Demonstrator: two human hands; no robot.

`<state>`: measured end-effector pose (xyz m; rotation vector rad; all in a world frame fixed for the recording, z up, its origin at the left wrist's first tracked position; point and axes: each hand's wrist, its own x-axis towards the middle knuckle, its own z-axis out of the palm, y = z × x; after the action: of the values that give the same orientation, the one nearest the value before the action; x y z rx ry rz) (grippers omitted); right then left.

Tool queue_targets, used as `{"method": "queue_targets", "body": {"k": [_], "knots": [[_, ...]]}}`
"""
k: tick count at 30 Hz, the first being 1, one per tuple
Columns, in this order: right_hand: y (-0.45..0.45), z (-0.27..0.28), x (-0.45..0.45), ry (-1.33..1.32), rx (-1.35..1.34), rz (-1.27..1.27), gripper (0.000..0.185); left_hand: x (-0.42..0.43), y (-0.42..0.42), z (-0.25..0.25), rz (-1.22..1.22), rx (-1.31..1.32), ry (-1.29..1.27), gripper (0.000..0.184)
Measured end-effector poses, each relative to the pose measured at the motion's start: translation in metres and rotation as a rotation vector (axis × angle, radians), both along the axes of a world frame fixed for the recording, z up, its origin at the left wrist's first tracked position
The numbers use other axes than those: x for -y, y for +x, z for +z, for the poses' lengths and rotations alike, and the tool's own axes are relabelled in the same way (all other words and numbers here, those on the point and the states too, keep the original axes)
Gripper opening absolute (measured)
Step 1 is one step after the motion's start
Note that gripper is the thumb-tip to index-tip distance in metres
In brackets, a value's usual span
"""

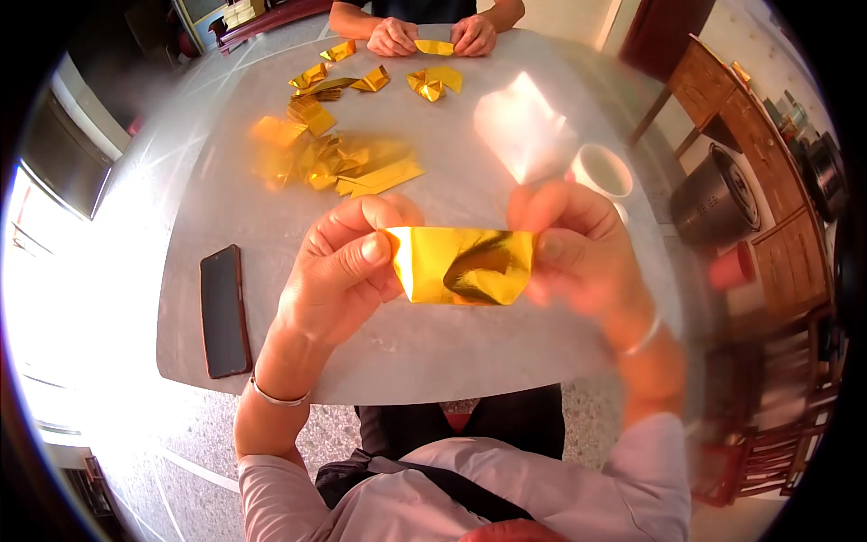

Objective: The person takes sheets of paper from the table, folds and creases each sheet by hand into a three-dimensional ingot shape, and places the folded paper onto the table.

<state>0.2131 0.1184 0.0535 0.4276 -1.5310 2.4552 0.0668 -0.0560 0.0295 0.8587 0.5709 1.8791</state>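
Risk of tear or crushed corners in gold folded piece (463, 266), if pulled unevenly from both ends. Pinched at opposite ends by left hand (341, 260) and right hand (582, 251), in nearly closed thumb-to-finger grips. Held above near middle of surface (442, 366), nearer than gold foil pile (330, 163).

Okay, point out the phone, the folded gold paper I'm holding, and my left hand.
Phone (225, 312): head view, middle of its dark screen.
Folded gold paper (464, 266): head view, middle of its near face.
Left hand (323, 278): head view, near the thumb's base.
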Motion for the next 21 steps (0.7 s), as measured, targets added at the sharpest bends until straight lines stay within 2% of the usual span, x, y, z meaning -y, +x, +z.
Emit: {"method": "queue_targets", "body": {"k": [7,11,17,21], "knots": [[-0.001,-0.011,0.006,-0.171,0.007,-0.068,0.011,0.003,-0.002,-0.006,-0.073,-0.017,0.019,0.017],[0.003,-0.009,0.011,-0.073,-0.028,-0.070,0.012,0.000,0.005,-0.007,-0.017,-0.070,0.092,0.018],[0.014,0.002,0.023,-0.131,-0.049,-0.014,0.013,0.005,0.017,0.001,0.034,-0.115,0.115,0.023],[0.016,0.001,0.026,-0.158,-0.063,0.001,0.013,0.008,0.017,0.007,-0.023,-0.077,0.084,0.022]]}}
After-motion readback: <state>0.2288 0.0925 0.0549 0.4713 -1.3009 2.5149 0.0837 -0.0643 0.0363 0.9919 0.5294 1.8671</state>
